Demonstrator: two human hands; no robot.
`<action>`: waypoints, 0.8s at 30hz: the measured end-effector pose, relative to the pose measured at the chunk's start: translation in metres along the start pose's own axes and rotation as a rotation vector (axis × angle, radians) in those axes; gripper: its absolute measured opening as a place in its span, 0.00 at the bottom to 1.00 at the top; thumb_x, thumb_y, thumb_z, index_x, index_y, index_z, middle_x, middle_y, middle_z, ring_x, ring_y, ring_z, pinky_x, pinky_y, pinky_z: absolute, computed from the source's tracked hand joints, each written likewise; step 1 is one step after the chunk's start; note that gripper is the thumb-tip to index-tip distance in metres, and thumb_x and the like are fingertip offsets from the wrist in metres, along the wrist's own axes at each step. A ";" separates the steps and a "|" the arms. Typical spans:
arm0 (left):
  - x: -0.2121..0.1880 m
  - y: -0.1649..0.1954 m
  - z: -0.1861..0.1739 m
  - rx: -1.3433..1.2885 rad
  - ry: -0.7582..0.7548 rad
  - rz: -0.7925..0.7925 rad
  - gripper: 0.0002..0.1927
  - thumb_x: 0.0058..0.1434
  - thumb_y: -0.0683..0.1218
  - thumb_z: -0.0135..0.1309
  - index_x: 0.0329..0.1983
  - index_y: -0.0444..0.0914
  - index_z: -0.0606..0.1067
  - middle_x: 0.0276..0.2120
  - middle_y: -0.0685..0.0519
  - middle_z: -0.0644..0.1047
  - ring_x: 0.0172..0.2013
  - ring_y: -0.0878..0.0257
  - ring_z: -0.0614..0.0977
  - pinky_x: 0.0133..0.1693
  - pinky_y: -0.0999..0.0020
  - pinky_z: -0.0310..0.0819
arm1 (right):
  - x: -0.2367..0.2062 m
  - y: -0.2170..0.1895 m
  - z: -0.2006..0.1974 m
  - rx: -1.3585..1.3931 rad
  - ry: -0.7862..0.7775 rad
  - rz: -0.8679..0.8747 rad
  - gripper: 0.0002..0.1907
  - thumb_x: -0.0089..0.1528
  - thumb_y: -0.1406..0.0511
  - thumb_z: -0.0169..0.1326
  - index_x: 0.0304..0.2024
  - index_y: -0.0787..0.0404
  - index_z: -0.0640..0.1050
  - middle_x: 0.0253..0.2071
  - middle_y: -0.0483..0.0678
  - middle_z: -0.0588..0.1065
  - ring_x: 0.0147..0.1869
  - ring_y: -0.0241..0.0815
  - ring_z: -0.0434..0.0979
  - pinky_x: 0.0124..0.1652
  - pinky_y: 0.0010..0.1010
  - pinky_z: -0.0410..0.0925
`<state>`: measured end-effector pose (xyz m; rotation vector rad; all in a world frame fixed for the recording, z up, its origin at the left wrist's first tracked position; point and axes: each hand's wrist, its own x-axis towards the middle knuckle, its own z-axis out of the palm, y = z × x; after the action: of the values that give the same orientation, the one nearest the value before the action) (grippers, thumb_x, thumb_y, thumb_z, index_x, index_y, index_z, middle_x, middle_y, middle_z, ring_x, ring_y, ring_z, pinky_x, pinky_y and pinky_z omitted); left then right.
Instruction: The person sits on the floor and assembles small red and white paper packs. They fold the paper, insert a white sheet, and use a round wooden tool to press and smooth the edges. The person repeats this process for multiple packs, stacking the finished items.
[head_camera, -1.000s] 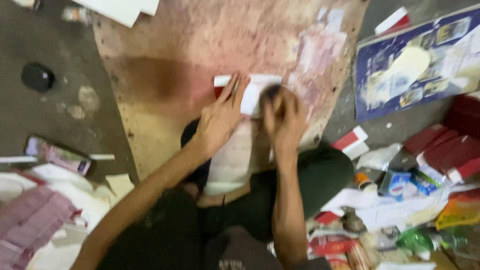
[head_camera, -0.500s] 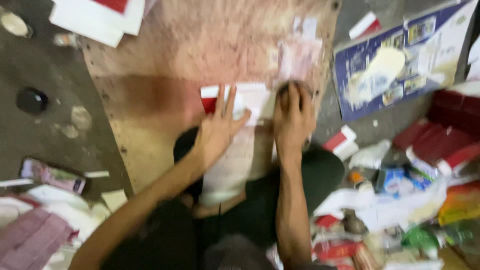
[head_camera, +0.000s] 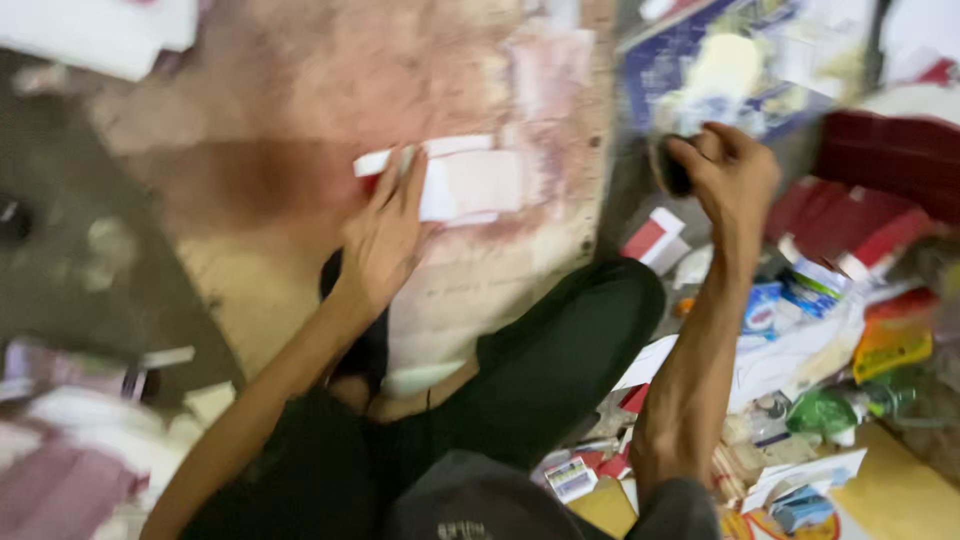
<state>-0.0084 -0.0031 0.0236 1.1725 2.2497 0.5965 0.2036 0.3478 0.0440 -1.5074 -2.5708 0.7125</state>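
My left hand (head_camera: 385, 230) lies flat with its fingers spread on a red and white paper piece (head_camera: 465, 180) on the stained wooden board (head_camera: 300, 150). My right hand (head_camera: 725, 175) is lifted to the right of the board, with its fingers closed on a small dark round object (head_camera: 672, 165). The picture is blurred, so I cannot tell what that object is. My legs in dark trousers (head_camera: 560, 350) are folded below the board.
A blue printed sheet (head_camera: 720, 70) lies at the upper right. Red boxes (head_camera: 880, 190) and several small packets and papers (head_camera: 800, 330) crowd the right side. White sheets (head_camera: 100, 35) lie at the upper left, more paper at the lower left.
My right hand has lifted off the paper piece and swung right with the dark object. My left hand stays pressed on the paper. The view has shifted left and blurred.
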 end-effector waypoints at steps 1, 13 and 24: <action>0.000 -0.001 -0.001 -0.138 -0.001 -0.069 0.49 0.59 0.50 0.64 0.77 0.35 0.52 0.74 0.39 0.56 0.66 0.47 0.69 0.49 0.56 0.77 | -0.019 -0.024 -0.001 0.041 0.038 -0.122 0.19 0.65 0.65 0.71 0.55 0.66 0.81 0.49 0.56 0.82 0.54 0.47 0.83 0.57 0.39 0.73; 0.002 -0.007 -0.011 -0.241 0.093 -0.023 0.54 0.54 0.46 0.66 0.77 0.33 0.47 0.74 0.41 0.57 0.67 0.45 0.70 0.46 0.60 0.79 | -0.135 -0.189 0.072 0.069 -0.037 -0.272 0.25 0.59 0.65 0.70 0.57 0.62 0.78 0.52 0.57 0.77 0.50 0.57 0.82 0.49 0.40 0.75; 0.003 -0.007 -0.008 -0.187 -0.026 -0.146 0.52 0.56 0.42 0.63 0.78 0.34 0.46 0.74 0.45 0.60 0.67 0.52 0.70 0.51 0.63 0.78 | -0.139 -0.174 0.132 0.300 -0.021 -0.367 0.25 0.64 0.67 0.68 0.61 0.62 0.76 0.60 0.56 0.75 0.62 0.58 0.80 0.57 0.39 0.75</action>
<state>-0.0189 -0.0055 0.0250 0.9111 2.1819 0.7113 0.0959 0.1129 0.0234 -0.9139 -2.5078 1.0044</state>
